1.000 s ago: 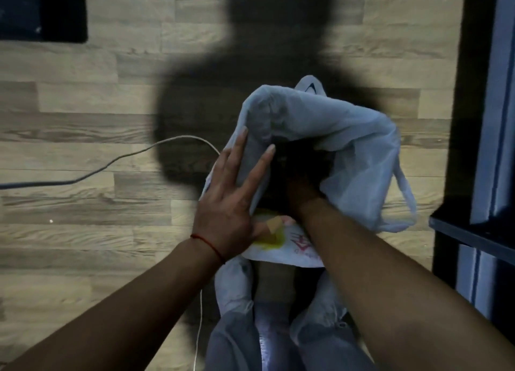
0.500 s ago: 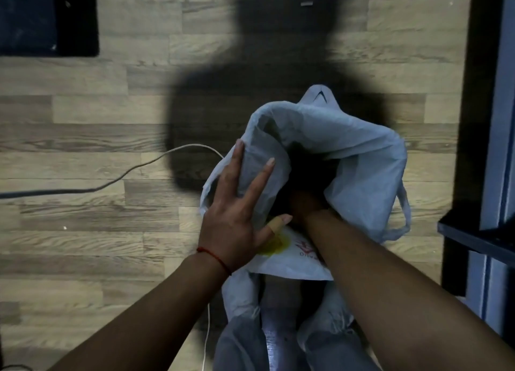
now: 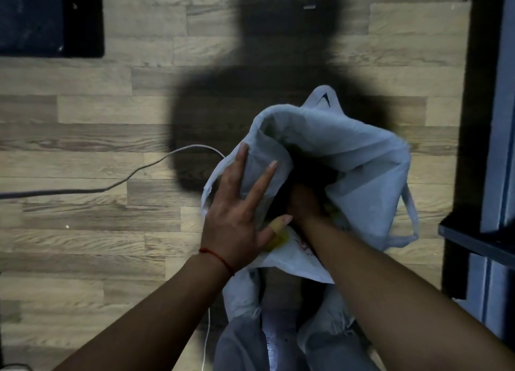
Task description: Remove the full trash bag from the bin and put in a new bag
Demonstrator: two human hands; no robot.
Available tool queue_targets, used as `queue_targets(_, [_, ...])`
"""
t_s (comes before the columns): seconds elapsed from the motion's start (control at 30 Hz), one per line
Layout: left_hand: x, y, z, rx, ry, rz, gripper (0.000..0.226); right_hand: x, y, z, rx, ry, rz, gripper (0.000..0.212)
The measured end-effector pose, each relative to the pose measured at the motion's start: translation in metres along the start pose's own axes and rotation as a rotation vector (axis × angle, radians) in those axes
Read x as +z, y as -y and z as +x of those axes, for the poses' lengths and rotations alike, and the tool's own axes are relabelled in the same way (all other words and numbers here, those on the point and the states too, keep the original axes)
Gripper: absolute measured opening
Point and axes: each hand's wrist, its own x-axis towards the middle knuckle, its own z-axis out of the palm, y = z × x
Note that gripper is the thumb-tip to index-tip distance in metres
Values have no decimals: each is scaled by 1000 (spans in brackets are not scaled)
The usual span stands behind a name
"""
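Note:
A white plastic bag (image 3: 362, 158) with a yellow and red print is held up over the wooden floor, its mouth facing me. My left hand (image 3: 237, 217) lies against the bag's left wall. Two fingers are spread on the outside and the plastered thumb is at the rim, so it pinches the wall. My right hand (image 3: 305, 203) reaches into the dark mouth of the bag; its fingers are hidden in shadow. One bag handle (image 3: 409, 220) hangs loose on the right. The bag hides any bin.
A thin cable (image 3: 139, 172) runs across the floor at left. A dark mat (image 3: 50, 16) lies at the far left. Dark furniture (image 3: 490, 147) stands along the right edge. My legs in light trousers (image 3: 264, 337) are below the bag.
The bag's mouth has spread a little wider. My right hand has drawn back slightly, so its knuckles show. My left hand keeps its place on the bag.

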Motion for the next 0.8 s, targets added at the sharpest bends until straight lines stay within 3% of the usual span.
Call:
queue_targets(0.03, [0,0,-1,3,3,-2,76,3,2,1,-9,-28,-73,44])
queue_targets(0.2, [3,3,-8,9,-6,0,79,9,6,4,-9,266,-143,57])
queue_targets(0.3, [2,4,-5,29,3,32,79,8,6,-4,8,313,-152,59])
queue_targets(0.37, [0,4,-3,34,25,54,81,-7,5,-20,-9,268,-126,59])
queue_targets(0.5, [-7,6,-17,36,131,145,84,-34,-2,-68,-200,-39,-230,71])
queue_targets(0.6, [-29,-4,-32,25,180,157,78,-58,-2,-109,-273,-83,-159,68])
queue_targets(0.8, [-106,-70,-35,-98,307,122,76,-114,31,-215,-157,-94,-129,70])
